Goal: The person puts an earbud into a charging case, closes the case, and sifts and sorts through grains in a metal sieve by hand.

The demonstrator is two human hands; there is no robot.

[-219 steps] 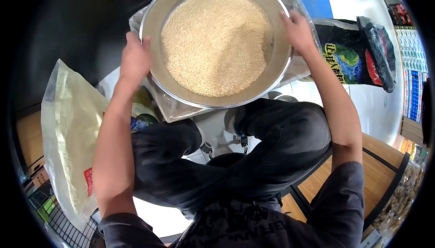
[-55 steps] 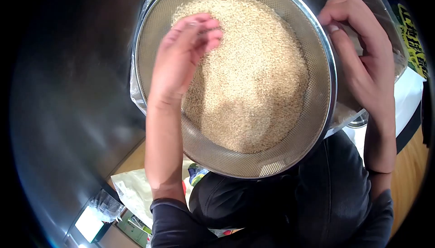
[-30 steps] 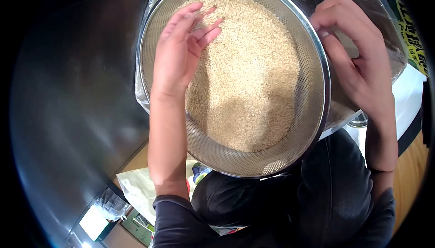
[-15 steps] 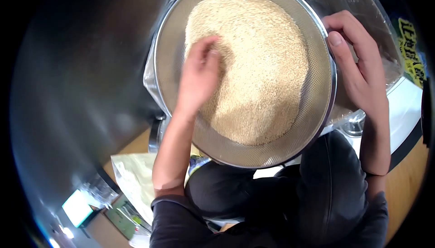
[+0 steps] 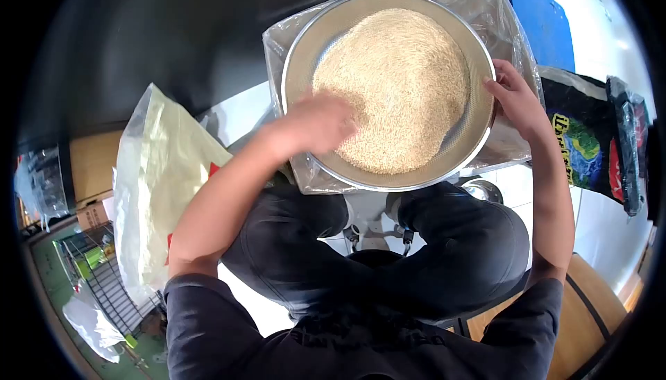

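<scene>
A wide round mesh sieve (image 5: pixel 478 132) with a metal rim sits above my knees and holds a large heap of small pale-beige grains (image 5: pixel 399 95). My right hand (image 5: pixel 515 97) grips the sieve's right rim, thumb on the inner side and fingers outside. At the left part of the heap, my left hand (image 5: pixel 322 122) is over or in the grains. Motion smears its fingers, so their closure cannot be made out. Beneath the sieve spreads a clear plastic bag (image 5: pixel 517 33), open around it; what lies under the sieve is hidden.
To the left stands a pale yellowish plastic sack (image 5: pixel 156 172). A black printed bag (image 5: pixel 586 137) lies at the right, near a blue panel (image 5: pixel 541 19). Lower left is a wire rack (image 5: pixel 104 276). A round metal object (image 5: pixel 483 190) is on the floor by my right knee.
The head view has shifted, showing more of the surroundings and the sieve smaller. My left hand has moved within the sieve, lower against the heap. The right hand keeps its place at the rim.
</scene>
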